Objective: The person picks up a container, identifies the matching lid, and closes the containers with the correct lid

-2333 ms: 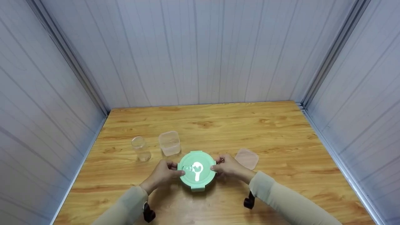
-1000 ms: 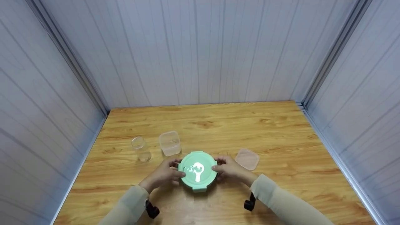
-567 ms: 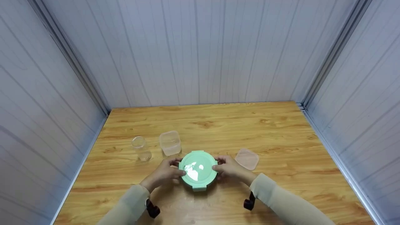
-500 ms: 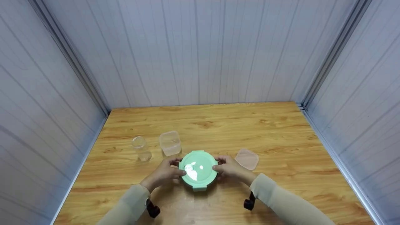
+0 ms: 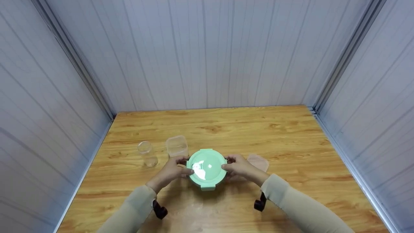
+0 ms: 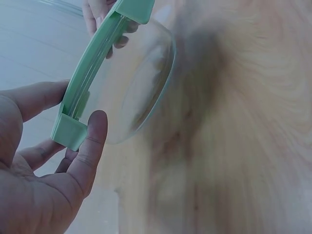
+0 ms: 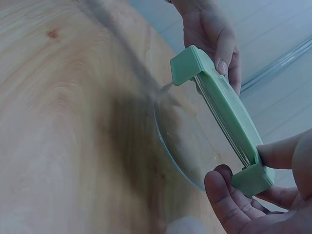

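Note:
A round glass food container with a mint green clip lid (image 5: 207,166) is held between both hands near the middle of the table. Its clear glass bowl (image 6: 146,92) shows under the lid in the left wrist view, raised off the wood with a shadow below. My left hand (image 5: 173,171) grips the left side, thumb on top of the lid and fingers under its edge. On the opposite side my right hand (image 5: 241,167) grips likewise, its thumb on the lid rim. A green side clip (image 7: 253,179) sits between the right thumb and fingers.
Behind the left hand stands a clear square plastic box (image 5: 177,145), and left of it a clear glass jar (image 5: 148,154). A flat translucent square lid (image 5: 258,161) lies on the wooden table (image 5: 226,126), partly behind the right hand. Pale panel walls (image 5: 207,55) enclose three sides.
Both hands have lifted the lidded container off the table and shifted it slightly away from the body. The jar, square box and flat lid stay where they were.

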Available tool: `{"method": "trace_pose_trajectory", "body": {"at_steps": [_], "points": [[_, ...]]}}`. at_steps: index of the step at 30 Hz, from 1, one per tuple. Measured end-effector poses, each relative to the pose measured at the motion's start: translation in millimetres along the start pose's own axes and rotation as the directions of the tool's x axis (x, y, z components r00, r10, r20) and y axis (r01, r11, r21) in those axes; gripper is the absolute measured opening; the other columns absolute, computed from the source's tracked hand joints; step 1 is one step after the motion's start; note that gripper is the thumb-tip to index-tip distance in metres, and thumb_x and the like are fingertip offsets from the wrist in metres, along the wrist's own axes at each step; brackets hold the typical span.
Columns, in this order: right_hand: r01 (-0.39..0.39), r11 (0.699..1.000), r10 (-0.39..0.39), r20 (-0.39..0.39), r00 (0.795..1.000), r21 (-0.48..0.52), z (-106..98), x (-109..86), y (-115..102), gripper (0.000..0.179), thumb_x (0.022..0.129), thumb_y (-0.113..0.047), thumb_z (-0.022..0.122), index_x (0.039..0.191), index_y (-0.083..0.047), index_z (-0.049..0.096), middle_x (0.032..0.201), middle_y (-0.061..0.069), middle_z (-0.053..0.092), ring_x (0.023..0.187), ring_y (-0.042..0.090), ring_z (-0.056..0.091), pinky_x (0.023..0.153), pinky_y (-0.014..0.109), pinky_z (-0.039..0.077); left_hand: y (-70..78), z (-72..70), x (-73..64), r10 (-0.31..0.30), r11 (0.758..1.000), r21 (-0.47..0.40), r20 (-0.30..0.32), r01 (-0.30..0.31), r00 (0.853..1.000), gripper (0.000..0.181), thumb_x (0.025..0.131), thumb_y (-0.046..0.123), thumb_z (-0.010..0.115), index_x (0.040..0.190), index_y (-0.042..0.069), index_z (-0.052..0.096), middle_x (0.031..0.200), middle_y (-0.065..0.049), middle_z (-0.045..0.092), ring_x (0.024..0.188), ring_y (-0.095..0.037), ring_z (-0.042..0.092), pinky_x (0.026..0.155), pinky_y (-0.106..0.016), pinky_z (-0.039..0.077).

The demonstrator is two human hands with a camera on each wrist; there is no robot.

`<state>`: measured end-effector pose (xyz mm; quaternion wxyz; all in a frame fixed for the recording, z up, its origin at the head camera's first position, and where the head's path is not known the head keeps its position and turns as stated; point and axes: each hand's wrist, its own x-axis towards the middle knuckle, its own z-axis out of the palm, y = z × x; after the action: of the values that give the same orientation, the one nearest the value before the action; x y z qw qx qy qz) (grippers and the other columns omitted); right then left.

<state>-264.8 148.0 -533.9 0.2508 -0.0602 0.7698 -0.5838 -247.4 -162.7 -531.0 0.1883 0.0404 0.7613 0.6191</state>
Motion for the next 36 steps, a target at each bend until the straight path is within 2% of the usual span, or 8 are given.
{"method": "trace_pose_trajectory", "body": {"at_steps": [2, 6, 9, 16, 22, 29, 36], "points": [[0.029, 0.999, -0.029, -0.006, 1.0, -0.014, -3, 1.0, -3, 0.044, 0.104, -0.014, 0.068, 0.142, 0.006, 0.062, 0.113, 0.013, 0.065, 0.085, 0.019, 0.074, 0.083, 0.044, 0.069, 4.1, 0.3, 0.3, 0.014, 1.0, -0.008, 0.003, -0.014, 1.0, 0.059, 0.089, 0.005, 0.085, 0.143, -0.005, 0.063, 0.13, -0.022, 0.064, 0.104, -0.023, 0.066, 0.085, -0.036, 0.067], [0.04, 0.999, -0.04, -0.028, 0.999, -0.01, -9, 2.6, -10, 0.045, 0.104, -0.012, 0.068, 0.144, 0.007, 0.061, 0.114, 0.013, 0.065, 0.092, 0.018, 0.07, 0.077, 0.033, 0.066, 11.1, 1.8, 3.9, 0.04, 0.999, -0.014, -0.005, -0.04, 0.999, 0.057, 0.089, 0.005, 0.085, 0.142, -0.003, 0.066, 0.128, -0.02, 0.065, 0.11, -0.025, 0.064, 0.087, -0.037, 0.068], [0.036, 0.999, -0.036, -0.043, 0.998, 0.009, -13, 3.7, -14, 0.045, 0.104, -0.012, 0.068, 0.144, 0.008, 0.059, 0.115, 0.013, 0.065, 0.092, 0.018, 0.069, 0.076, 0.032, 0.066, 16.4, 3.9, 8.5, 0.045, 0.999, -0.022, -0.021, -0.046, 0.999, 0.057, 0.089, 0.004, 0.084, 0.143, -0.002, 0.067, 0.129, -0.021, 0.064, 0.113, -0.026, 0.064, 0.086, -0.036, 0.068], [0.081, 0.992, -0.07, -0.113, 0.991, 0.098, -20, 8.7, -17, 0.043, 0.102, -0.007, 0.067, 0.141, 0.011, 0.059, 0.11, 0.012, 0.064, 0.081, 0.017, 0.068, 0.066, 0.026, 0.062, 29.0, 13.5, 21.3, -0.012, 0.997, -0.08, -0.119, 0.003, 0.993, 0.056, 0.089, 0.005, 0.082, 0.142, -0.004, 0.066, 0.133, -0.023, 0.065, 0.106, -0.025, 0.072, 0.085, -0.034, 0.067], [0.098, 0.975, -0.059, -0.191, 0.98, 0.198, -24, 11.8, -20, 0.036, 0.101, -0.006, 0.068, 0.133, 0.009, 0.062, 0.105, 0.008, 0.064, 0.075, 0.015, 0.064, 0.066, 0.025, 0.058, 36.1, 22.0, 31.9, -0.007, 0.992, -0.128, -0.184, -0.017, 0.983, 0.057, 0.088, 0.005, 0.08, 0.142, -0.005, 0.065, 0.134, -0.024, 0.066, 0.102, -0.023, 0.074, 0.085, -0.033, 0.066], [0.135, 0.982, -0.098, -0.252, 0.963, 0.131, -31, 18.6, -25, 0.039, 0.104, -0.009, 0.065, 0.136, 0.012, 0.06, 0.104, 0.008, 0.065, 0.074, 0.012, 0.064, 0.066, 0.023, 0.057, 42.2, 28.4, 44.8, 0.028, 0.99, -0.129, -0.269, -0.065, 0.963, 0.055, 0.09, 0.005, 0.078, 0.142, -0.007, 0.065, 0.132, -0.023, 0.069, 0.1, -0.022, 0.073, 0.083, -0.031, 0.065], [0.133, 0.987, -0.098, -0.32, 0.942, 0.086, -38, 26.2, -22, 0.044, 0.105, -0.014, 0.065, 0.142, 0.009, 0.06, 0.111, 0.011, 0.068, 0.077, 0.013, 0.066, 0.069, 0.025, 0.058, 45.1, 35.5, 59.4, 0.029, 0.989, -0.129, -0.302, -0.071, 0.953, 0.054, 0.091, 0.006, 0.076, 0.143, -0.006, 0.064, 0.133, -0.021, 0.07, 0.108, -0.025, 0.073, 0.087, -0.034, 0.064]]}}
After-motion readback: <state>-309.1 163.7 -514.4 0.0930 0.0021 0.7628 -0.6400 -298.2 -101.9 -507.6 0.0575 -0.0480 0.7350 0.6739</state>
